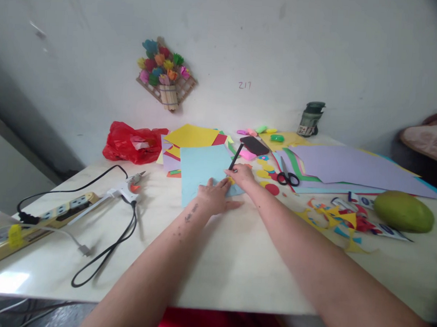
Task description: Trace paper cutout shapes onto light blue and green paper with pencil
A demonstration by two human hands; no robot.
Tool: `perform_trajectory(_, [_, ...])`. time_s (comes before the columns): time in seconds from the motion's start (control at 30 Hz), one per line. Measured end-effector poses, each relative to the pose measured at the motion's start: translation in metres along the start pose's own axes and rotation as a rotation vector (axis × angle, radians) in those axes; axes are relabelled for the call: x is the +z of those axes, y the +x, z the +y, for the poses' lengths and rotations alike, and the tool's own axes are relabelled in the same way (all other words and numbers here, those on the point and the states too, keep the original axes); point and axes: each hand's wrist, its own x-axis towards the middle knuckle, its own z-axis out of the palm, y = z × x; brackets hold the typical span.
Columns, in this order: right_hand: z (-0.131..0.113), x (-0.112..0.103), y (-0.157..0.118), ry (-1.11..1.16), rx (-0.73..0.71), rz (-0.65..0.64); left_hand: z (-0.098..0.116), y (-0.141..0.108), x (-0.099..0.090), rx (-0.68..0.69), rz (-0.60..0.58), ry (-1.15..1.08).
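A light blue sheet of paper point(194, 167) lies on the table in front of me. My left hand point(214, 197) rests on its lower right part, fingers spread, the thumb reaching past its edge. My right hand point(241, 175) is closed around a slim black pen point(236, 156), which stands tilted over the sheet. Near the pen's lower end, by my left fingertips, a small yellow paper piece point(231, 181) shows; my fingers partly hide it. Beside my right hand lie paper circles, among them a red circle point(272, 189).
Scissors point(288, 178), coloured sheets point(350, 165), paper scraps point(333, 218), glue tubes point(389, 231) and a green mango-like fruit point(404, 211) lie on the right. At left are a glue gun point(129, 190), a power strip point(65, 208) and a red bag point(131, 144). A bottle point(310, 119) stands behind.
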Motion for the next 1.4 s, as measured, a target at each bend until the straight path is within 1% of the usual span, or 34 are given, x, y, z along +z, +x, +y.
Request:
perform_trajectory(0.6, [0.0037,0.0031,0.0013,-0.026,-0.047,0.003,0.0024,0.0001,0.0005,0.002,0.015,0.024])
perform_trajectory(0.93, [0.007,0.0071,0.0037,0.01,-0.084,0.021,0.0038,0.0005,0.002,-0.002,0.01,0.022])
perform_trajectory(1.3, [0.0066,0.0069,0.0034,0.013,-0.098,0.036,0.0042,0.0005,0.0018,0.002,0.008,0.033])
perform_trajectory(1.4, [0.0057,0.0058,0.0025,0.017,-0.083,0.048,0.0044,0.0001,0.0013,-0.001,0.0,0.036])
